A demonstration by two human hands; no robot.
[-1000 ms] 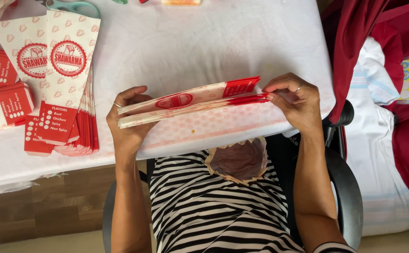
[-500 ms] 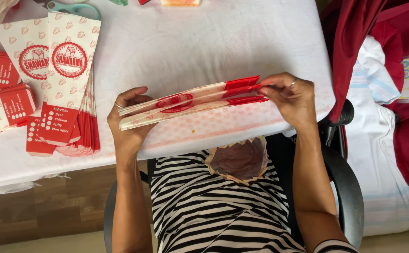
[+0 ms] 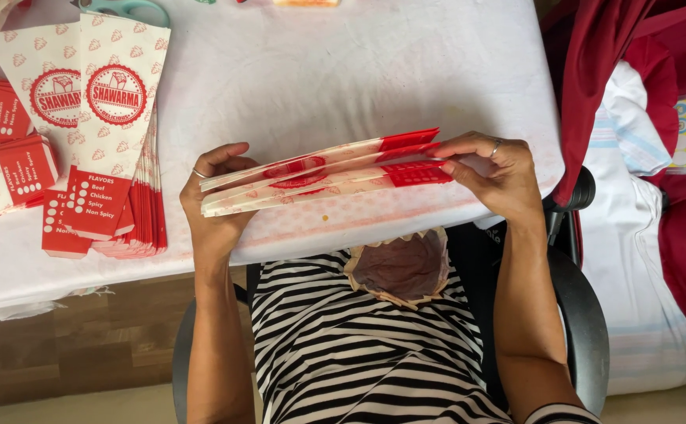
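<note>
Left hand (image 3: pixel 216 206) cups one end of a thin bundle of red-and-white paper sleeves (image 3: pixel 323 173), right hand (image 3: pixel 494 174) pinches the red end, fingers closed on it; the bundle is held edge-on just above the near edge of the white worktop (image 3: pixel 343 71). The layers are already fanning apart, so a loose pinch could likely let one slip out toward the lap or the floor. A wide swing leftward might also nudge the stack of sleeves (image 3: pixel 115 157) lying near that hand.

White-clothed table (image 3: pixel 343 71) with fanned red-and-white paper sleeves (image 3: pixel 111 133), banded bundles (image 3: pixel 5 169), teal scissors (image 3: pixel 127 9).
</note>
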